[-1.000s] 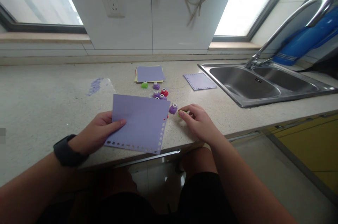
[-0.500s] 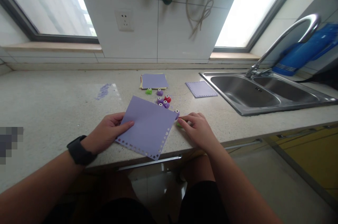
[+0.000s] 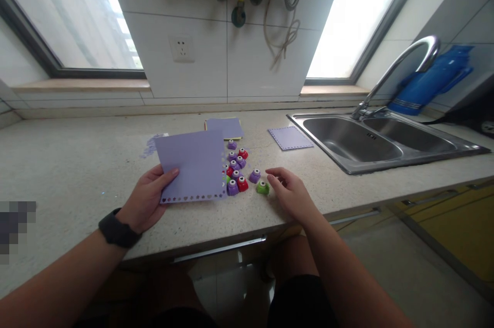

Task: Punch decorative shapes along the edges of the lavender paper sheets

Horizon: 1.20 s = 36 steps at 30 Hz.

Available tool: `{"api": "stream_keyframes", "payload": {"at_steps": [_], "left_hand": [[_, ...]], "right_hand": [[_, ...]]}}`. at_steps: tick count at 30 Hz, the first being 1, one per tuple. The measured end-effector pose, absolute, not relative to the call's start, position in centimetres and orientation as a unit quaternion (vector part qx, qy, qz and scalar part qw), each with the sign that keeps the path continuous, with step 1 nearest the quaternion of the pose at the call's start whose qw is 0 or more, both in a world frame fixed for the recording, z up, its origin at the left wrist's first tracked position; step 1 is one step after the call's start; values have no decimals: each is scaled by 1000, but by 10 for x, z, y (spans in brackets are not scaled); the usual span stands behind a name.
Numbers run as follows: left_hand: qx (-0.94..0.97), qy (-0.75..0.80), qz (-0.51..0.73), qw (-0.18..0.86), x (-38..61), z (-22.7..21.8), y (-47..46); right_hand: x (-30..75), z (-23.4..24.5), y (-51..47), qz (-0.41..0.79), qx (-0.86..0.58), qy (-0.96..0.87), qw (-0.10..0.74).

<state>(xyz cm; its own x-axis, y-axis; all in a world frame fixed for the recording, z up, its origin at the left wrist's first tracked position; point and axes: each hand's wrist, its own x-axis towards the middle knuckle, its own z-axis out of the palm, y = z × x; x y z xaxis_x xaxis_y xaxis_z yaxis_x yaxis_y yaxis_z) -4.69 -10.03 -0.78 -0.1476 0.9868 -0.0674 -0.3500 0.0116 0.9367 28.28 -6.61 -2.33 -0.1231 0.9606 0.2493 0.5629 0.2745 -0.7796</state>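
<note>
My left hand (image 3: 148, 195) grips a sheet of purple paper (image 3: 193, 163) by its left edge, thumb on top. Small punched shapes run along the sheet's bottom and right edges. Right of the paper, my right hand (image 3: 287, 187) is off it, fingers loosely curled apart with nothing seen in them. Close to those fingertips are a green craft punch (image 3: 263, 188) and a purple craft punch (image 3: 255, 175) on the counter. Several more purple, red and green punches, among them a red craft punch (image 3: 242, 184), cluster by the sheet's right edge, which partly hides some.
Behind the punches lies a stack of coloured paper (image 3: 227, 126). A purple sheet with punched edges (image 3: 291, 138) rests beside the steel sink (image 3: 347, 137). Purple paper bits (image 3: 148, 147) are scattered at left. A blue thermos (image 3: 432, 81) leans behind the faucet (image 3: 397, 65).
The purple sheet has turned and shifted up and left in my left hand, uncovering more punches. My right hand has come away from its corner. The view has tilted up slightly.
</note>
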Motion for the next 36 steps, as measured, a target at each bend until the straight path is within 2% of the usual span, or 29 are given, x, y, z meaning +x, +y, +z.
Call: {"api": "stream_keyframes", "payload": {"at_steps": [7, 20, 36], "left_hand": [[370, 453, 617, 527, -45, -10, -100], [394, 454, 609, 518, -43, -15, -98], [387, 449, 610, 525, -43, -16, -99]], "right_hand": [[281, -25, -58, 311, -533, -660, 428], [282, -29, -70, 263, -539, -675, 430], [282, -30, -75, 225, -509, -744, 368]]}}
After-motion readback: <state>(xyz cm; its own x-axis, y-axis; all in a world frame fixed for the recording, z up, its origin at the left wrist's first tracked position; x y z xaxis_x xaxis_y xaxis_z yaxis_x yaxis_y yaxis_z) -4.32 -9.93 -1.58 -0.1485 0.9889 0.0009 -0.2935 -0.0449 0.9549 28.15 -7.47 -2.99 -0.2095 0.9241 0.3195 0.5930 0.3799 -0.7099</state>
